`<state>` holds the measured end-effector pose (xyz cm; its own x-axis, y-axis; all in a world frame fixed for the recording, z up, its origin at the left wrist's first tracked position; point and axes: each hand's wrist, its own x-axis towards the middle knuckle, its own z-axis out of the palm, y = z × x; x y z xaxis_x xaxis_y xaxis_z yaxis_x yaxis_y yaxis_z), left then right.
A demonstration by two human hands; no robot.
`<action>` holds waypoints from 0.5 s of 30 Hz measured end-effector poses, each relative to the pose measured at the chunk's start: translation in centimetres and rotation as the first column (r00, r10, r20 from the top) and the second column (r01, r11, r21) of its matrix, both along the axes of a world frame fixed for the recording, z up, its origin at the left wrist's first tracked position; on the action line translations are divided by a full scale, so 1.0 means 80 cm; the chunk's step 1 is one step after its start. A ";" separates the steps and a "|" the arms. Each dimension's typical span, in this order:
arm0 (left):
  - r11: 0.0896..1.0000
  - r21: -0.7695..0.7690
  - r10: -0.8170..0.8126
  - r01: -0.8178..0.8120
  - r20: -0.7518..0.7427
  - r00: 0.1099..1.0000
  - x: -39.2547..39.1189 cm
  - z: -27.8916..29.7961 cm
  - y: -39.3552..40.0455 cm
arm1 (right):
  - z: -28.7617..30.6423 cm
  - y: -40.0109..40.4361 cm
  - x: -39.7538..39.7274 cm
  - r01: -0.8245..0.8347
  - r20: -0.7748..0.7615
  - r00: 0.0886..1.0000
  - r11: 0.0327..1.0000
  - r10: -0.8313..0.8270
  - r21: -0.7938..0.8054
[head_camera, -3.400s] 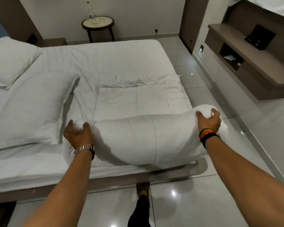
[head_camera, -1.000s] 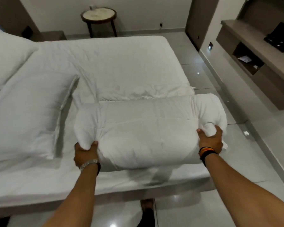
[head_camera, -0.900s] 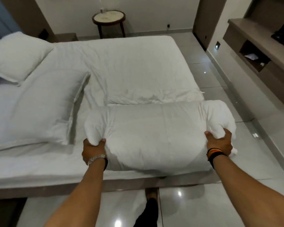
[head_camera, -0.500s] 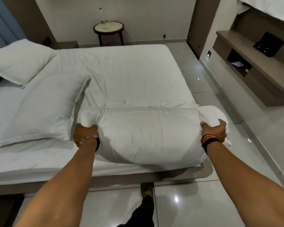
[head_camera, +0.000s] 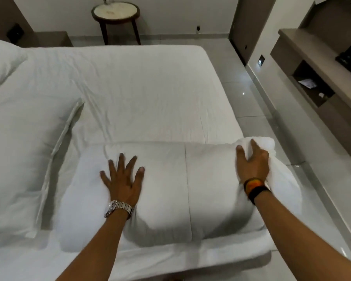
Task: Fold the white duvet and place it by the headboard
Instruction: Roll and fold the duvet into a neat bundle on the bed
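Note:
The white duvet (head_camera: 180, 191) lies folded into a thick bundle along the near edge of the bed (head_camera: 146, 94). My left hand (head_camera: 122, 179) rests flat on top of its left part, fingers spread, holding nothing. My right hand (head_camera: 251, 165) presses on the bundle's right end, fingers curled into the bunched fabric that hangs past the bed's corner. The headboard side is to the left, out of view.
Two white pillows (head_camera: 22, 151) lie at the left of the bed. A round side table (head_camera: 115, 13) stands beyond the bed's far edge. A wall shelf unit (head_camera: 322, 78) runs along the right, with glossy tiled floor (head_camera: 251, 94) between it and the bed.
Both hands let go of the bundle's ends. The left hand moved up onto the top and lies flat; the right hand shifted onto the right end. The duvet settled lower on the bed.

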<state>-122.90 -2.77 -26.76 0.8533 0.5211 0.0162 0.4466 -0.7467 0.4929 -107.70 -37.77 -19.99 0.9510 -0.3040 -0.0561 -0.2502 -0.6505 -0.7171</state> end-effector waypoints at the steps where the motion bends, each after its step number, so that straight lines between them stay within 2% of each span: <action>1: 0.999 0.032 -0.006 0.007 -0.034 0.999 0.017 -0.010 0.004 | -0.009 -0.003 -0.008 -0.059 0.007 0.998 0.987 0.061 -0.151; 3: 0.995 0.100 -0.011 0.020 -0.089 0.996 0.040 -0.027 0.009 | -0.031 -0.017 -0.019 -0.144 0.027 0.984 0.867 0.178 -0.476; 5: 0.990 0.139 -0.019 0.037 -0.132 0.991 0.058 -0.050 0.010 | -0.064 -0.034 -0.004 -0.234 -0.091 0.969 0.743 0.229 -0.627; 7: 0.985 0.165 -0.029 0.054 -0.156 0.987 0.073 -0.078 0.008 | -0.108 -0.042 0.015 -0.341 -0.304 0.935 0.702 0.184 -0.625; 9: 0.981 0.179 -0.044 0.079 -0.188 0.981 0.084 -0.099 0.004 | -0.142 -0.041 0.030 -0.392 -0.420 0.896 0.706 0.146 -0.591; 11: 0.979 0.182 -0.047 0.090 -0.230 0.972 0.088 -0.110 0.004 | -0.149 -0.033 0.043 -0.379 -0.436 0.892 0.721 0.119 -0.580; 13: 0.982 0.170 -0.036 0.079 -0.242 0.970 0.085 -0.106 0.003 | -0.125 -0.013 0.041 -0.362 -0.400 0.907 0.735 0.134 -0.573; 15: 0.988 0.144 -0.028 0.057 -0.197 0.980 0.090 -0.088 -0.010 | -0.092 0.027 0.030 -0.444 -0.325 0.893 0.731 0.312 -0.518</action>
